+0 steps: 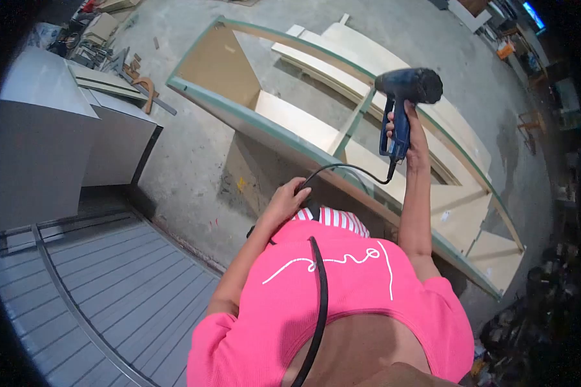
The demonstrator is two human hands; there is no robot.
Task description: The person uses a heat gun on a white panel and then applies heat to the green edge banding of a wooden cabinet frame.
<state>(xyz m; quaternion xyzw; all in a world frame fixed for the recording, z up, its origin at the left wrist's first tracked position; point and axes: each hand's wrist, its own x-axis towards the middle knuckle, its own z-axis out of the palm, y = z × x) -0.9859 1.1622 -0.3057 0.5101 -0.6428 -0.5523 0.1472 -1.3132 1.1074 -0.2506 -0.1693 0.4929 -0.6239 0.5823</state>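
Observation:
My right hand (pixel 414 132) is wrapped round the handle of a dark blue heat gun (pixel 403 87), held up over a wooden frame (pixel 284 132) with green edges. From the handle's base a black cord (pixel 352 166) curves down to the left. My left hand (pixel 287 201) has its fingers closed round that cord, in front of my pink top. The frame lies slanted below the heat gun, with cross pieces and pale inner panels.
Grey cabinet panels (pixel 42 138) stand on the left, above a slatted grey surface (pixel 116 290). Scraps and tools lie at the upper left, near an orange curved piece (pixel 150 93). Dark clutter (pixel 529 316) fills the lower right.

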